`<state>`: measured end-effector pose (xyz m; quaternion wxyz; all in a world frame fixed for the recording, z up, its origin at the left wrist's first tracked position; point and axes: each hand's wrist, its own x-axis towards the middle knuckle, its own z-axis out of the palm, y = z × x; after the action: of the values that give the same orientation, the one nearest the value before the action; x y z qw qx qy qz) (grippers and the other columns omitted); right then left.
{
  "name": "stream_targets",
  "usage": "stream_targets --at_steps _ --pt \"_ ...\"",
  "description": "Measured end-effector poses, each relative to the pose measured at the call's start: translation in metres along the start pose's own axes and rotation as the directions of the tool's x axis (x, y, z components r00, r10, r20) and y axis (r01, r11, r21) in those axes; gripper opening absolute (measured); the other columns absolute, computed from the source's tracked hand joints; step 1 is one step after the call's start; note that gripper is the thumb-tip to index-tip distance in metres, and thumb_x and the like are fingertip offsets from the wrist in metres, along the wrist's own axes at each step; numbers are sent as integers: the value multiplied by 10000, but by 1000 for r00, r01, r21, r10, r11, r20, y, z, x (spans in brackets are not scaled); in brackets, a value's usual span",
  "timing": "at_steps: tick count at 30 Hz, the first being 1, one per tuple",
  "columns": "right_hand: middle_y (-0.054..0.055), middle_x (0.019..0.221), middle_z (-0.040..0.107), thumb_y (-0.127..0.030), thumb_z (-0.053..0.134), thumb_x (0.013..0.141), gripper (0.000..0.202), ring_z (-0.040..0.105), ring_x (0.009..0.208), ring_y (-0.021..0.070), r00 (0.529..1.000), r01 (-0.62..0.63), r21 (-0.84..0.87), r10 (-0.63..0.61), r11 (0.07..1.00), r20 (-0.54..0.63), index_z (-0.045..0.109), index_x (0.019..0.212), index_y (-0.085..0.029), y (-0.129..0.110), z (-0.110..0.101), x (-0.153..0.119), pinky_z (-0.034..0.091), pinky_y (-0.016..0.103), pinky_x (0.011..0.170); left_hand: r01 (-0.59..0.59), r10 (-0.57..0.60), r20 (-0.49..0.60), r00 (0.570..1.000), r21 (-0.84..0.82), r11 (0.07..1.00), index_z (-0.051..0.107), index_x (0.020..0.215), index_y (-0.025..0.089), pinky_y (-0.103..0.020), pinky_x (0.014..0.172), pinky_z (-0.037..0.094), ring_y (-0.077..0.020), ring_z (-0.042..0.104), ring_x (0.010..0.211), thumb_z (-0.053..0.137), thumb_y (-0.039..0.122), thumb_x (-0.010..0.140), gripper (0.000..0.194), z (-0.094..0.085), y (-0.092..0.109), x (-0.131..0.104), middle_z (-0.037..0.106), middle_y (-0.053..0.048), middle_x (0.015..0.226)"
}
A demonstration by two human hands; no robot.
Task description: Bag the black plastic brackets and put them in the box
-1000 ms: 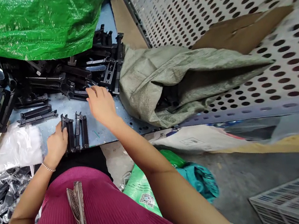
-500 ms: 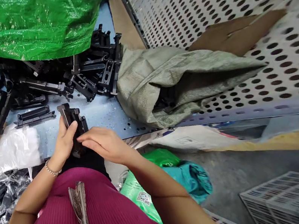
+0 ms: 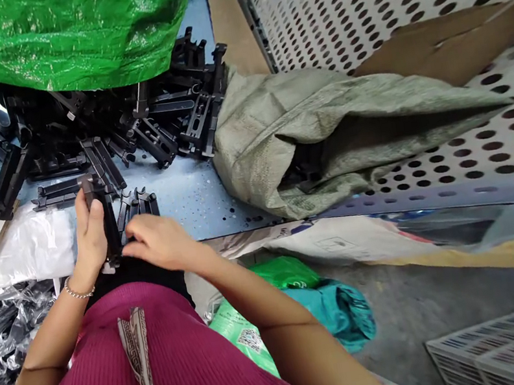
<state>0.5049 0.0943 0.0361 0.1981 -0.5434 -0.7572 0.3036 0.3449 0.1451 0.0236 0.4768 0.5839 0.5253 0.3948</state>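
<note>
1. Head view, left: my left grip (image 3: 89, 237) is clamped round a black part (image 3: 108, 224), long side running toward me, at the near edge of the blue tabletop (image 3: 200, 208).
2. Head view, right: my right grip (image 3: 159, 241), fingers curled, beside that part's lower end; cannot tell whether it pinches anything. Two more black pieces (image 3: 148, 203) lie just beyond it.
3. Head view, around: heap of similar pieces (image 3: 101, 117) behind, below a green bag (image 3: 78, 38); grey-green sack (image 3: 269, 118) to my right.

No lettering is legible; a QR code (image 3: 250, 340) marks the light-green bag (image 3: 229, 322).
</note>
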Motion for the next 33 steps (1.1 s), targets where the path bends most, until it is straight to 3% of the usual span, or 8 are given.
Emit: stream_targets --at_steps 6,10,13,16,20,24,29,33 --pt "54 823 692 -432 347 1106 418 617 745 175 1000 -23 -105 25 994 16 619 892 -196 1 14 0 360 297 657 -42 38 17 999 308 950 530 1404 201 -428 1054 489 -286 656 1178 375 631 1021 596 -30 -1 6 682 -136 1284" --pt "132 1097 717 -400 315 1112 379 673 949 240 951 -271 -210 228 939 -207 619 1124 -173 18 -7 49 430 318 731 97 -169 10 986 781 617 597 1345 131 -518 866 542 -378 738 897 317 475 1053 531 -36 -12 5 748 -184 914" --pt "198 1171 713 -365 415 1085 336 696 1009 307 917 -392 -302 344 869 -201 619 1202 -125 30 -13 90 470 360 767 83 -230 39 972 863 499 560 1406 124 -492 824 560 -363 748 850 315 409 1058 513 -19 -24 1 754 -183 875" --pt "184 1087 751 -341 488 1052 282 717 970 309 911 -409 -272 374 871 -172 674 1107 -136 37 -16 105 485 374 804 -2 -95 71 993 812 583 608 1367 131 -476 902 555 -340 731 977 351 463 1052 525 -6 -35 -2 748 -203 1033" --pt "108 1014 764 -320 522 1026 225 714 928 245 917 -335 -33 318 942 -239 687 1048 -168 32 -21 78 482 331 817 -165 156 58 986 447 879 538 1450 147 -510 1092 473 -323 622 1230 409 601 1015 642 -8 -38 7 651 -213 1332" --pt "39 882 726 -414 427 1069 318 668 795 179 974 -119 136 142 984 -176 657 1001 -205 14 -23 40 468 289 751 -46 56 86 995 -106 993 226 1623 282 -426 1078 516 -241 643 1243 347 617 1033 689 -11 -22 17 612 -120 1445" --pt "111 1001 691 -582 332 1068 478 622 945 233 928 -77 -88 39 993 -371 612 992 -202 10 -29 42 450 344 831 -20 37 200 979 -84 996 292 1612 311 -468 1201 422 -294 527 1417 515 589 992 715 -7 2 1 561 -74 1522" --pt "77 830 649 -551 180 1095 570 599 808 210 940 -127 15 125 992 -318 587 887 -211 19 -27 60 441 336 763 -91 85 213 973 16 996 290 1622 253 -494 1280 290 -327 375 1532 533 592 988 759 -6 5 -11 411 -109 1648"
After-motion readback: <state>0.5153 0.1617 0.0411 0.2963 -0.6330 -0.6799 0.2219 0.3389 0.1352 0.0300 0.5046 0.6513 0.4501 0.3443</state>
